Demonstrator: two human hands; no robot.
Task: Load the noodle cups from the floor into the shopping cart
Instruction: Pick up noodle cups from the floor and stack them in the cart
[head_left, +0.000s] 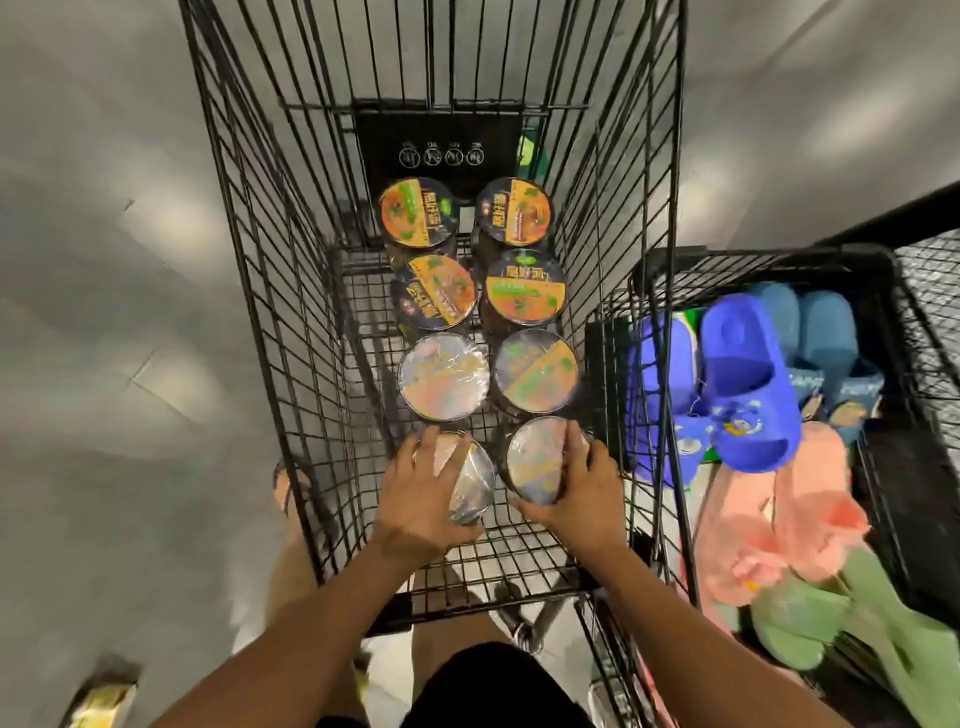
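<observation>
My left hand (423, 491) grasps the left noodle cup (470, 486), my right hand (582, 486) the right noodle cup (535, 460); six loaded cups (444, 376) just ahead, shopping cart (618, 234) wall beside my right knuckles, bare wire floor behind my wrists.

cart (260, 291) top open, wire walls enclosing

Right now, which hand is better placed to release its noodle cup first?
Probably the right hand: its near-right cup looks level, in line with the cup ahead. The left hand grips the near-left cup, which looks tilted and needs settling.
</observation>
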